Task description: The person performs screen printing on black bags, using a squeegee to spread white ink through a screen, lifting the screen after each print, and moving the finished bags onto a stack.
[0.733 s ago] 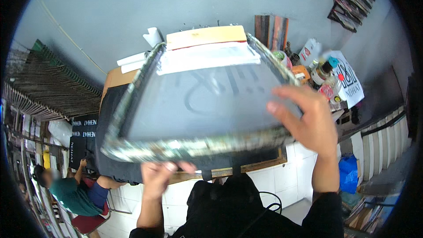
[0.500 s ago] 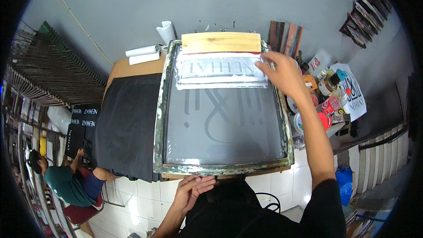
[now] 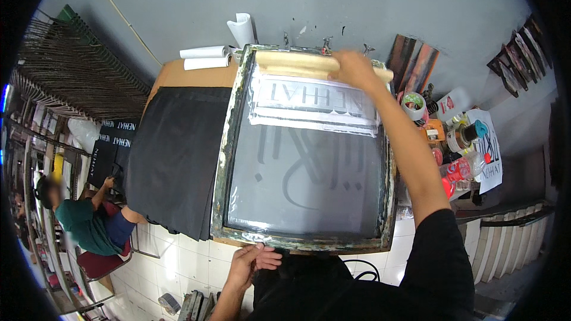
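Note:
A screen-printing frame [image 3: 221, 202] with a paint-stained wooden border lies before me, its mesh [image 3: 309, 214] dark grey with faint lettering and a curved design. White ink [image 3: 315, 120] is spread in a band across its far part. Along the far end lies a wooden squeegee [image 3: 291, 64], and my right hand [image 3: 355, 70], slightly blurred, is closed over its right part. At the near edge, my left hand [image 3: 254, 261] pinches the frame's border, its thumb on the edge and the fingers below.
Black fabric pieces [image 3: 175, 160] lie stacked left of the frame, with white paper rolls [image 3: 205, 57] behind. Bottles and jars [image 3: 461, 142] crowd the right side. More squeegees [image 3: 410, 62] lean on the wall. A seated person [image 3: 89, 226] works at far left.
My right hand has moved from beside the squeegee onto its handle and closed on it. My left thumb has come up onto the frame's near edge. The view has shifted.

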`<state>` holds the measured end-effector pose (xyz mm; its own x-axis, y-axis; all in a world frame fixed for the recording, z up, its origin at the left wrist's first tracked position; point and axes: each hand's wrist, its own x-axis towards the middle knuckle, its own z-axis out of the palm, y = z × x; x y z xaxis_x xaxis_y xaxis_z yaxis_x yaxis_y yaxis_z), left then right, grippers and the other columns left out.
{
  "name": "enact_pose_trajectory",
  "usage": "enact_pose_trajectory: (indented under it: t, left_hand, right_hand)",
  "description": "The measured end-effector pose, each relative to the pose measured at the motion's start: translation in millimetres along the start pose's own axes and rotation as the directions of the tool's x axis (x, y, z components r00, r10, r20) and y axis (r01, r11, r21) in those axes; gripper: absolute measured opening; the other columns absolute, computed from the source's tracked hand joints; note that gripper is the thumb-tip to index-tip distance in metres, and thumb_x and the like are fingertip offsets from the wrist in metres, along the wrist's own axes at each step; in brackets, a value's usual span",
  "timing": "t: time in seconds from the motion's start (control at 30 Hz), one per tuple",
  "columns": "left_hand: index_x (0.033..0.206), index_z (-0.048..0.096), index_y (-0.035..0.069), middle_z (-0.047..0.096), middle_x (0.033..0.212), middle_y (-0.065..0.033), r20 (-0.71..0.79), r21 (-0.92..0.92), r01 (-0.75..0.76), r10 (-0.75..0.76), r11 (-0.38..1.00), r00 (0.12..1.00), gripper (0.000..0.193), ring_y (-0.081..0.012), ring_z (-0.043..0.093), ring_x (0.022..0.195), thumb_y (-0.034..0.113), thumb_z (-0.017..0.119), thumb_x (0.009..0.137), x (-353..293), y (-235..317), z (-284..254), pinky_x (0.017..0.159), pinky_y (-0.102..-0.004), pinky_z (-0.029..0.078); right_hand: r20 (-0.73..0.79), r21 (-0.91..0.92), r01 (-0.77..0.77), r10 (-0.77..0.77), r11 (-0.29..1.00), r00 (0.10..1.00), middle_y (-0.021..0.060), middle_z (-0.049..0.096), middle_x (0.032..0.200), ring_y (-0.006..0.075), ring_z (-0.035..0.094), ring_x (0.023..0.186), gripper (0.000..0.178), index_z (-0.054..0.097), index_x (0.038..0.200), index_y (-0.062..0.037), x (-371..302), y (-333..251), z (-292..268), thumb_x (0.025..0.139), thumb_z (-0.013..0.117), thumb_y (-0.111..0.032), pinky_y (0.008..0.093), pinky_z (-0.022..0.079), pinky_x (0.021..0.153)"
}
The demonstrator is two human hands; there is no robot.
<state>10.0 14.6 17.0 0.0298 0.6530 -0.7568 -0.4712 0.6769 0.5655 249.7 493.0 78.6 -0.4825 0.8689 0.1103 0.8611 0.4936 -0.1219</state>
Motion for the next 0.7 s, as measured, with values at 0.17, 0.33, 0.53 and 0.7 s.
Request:
enact_pose_trajectory:
  t: [0.17, 0.33, 0.53, 0.7]
  left_hand:
    - [0.102, 0.07, -0.008, 0.076, 0.087, -0.0216, 0.098, 0.401, 0.051, -0.099, 0.915, 0.99, 0.049, -0.0248, 0.074, 0.07, 0.036, 0.05, 0.108, 1, 29, -9, 0.062, -0.0301, 0.058]
    - [0.1, 0.071, -0.007, 0.076, 0.08, -0.0168, 0.208, 0.483, -0.121, 0.02, 0.867, 0.978, 0.049, -0.0189, 0.071, 0.064, 0.036, 0.05, 0.109, -9, 75, 10, 0.055, -0.0261, 0.051]
    - [0.104, 0.07, -0.005, 0.076, 0.083, -0.0126, 0.229, 0.526, -0.322, 0.234, 0.787, 0.945, 0.04, -0.015, 0.069, 0.066, 0.032, 0.056, 0.107, 8, 128, 35, 0.06, -0.0252, 0.051]
    - [0.104, 0.072, -0.004, 0.074, 0.082, -0.0089, 0.313, 0.548, -0.574, 0.487, 0.608, 0.815, 0.033, -0.0112, 0.066, 0.071, 0.029, 0.063, 0.103, 56, 196, 66, 0.066, -0.0257, 0.052]
  right_hand:
    - [-0.365, -0.006, 0.191, -0.18, 0.982, 0.914, 0.0091, 0.065, 0.094, 0.031, 0.064, 0.092, 0.031, 0.064, 0.105, -0.0059, -110, -29, 15, 0.079, 0.077, -0.017, 0.0441, 0.054, 0.076]
    - [-0.282, -0.09, 0.194, -0.212, 0.977, 0.936, 0.0078, 0.063, 0.091, 0.0271, 0.062, 0.088, 0.021, 0.061, 0.098, -0.0077, -160, -53, 39, 0.078, 0.069, -0.01, 0.0416, 0.052, 0.072]
    - [-0.365, -0.138, 0.178, -0.217, 0.974, 0.905, 0.0078, 0.061, 0.09, 0.027, 0.063, 0.087, 0.021, 0.059, 0.097, -0.0085, -118, -50, 59, 0.077, 0.065, -0.006, 0.0404, 0.052, 0.072]
    - [-0.288, -0.044, 0.101, -0.11, 0.994, 0.951, 0.0123, 0.069, 0.099, 0.0323, 0.067, 0.097, 0.027, 0.063, 0.103, -0.0067, -49, -11, 34, 0.079, 0.073, -0.011, 0.0465, 0.054, 0.08]
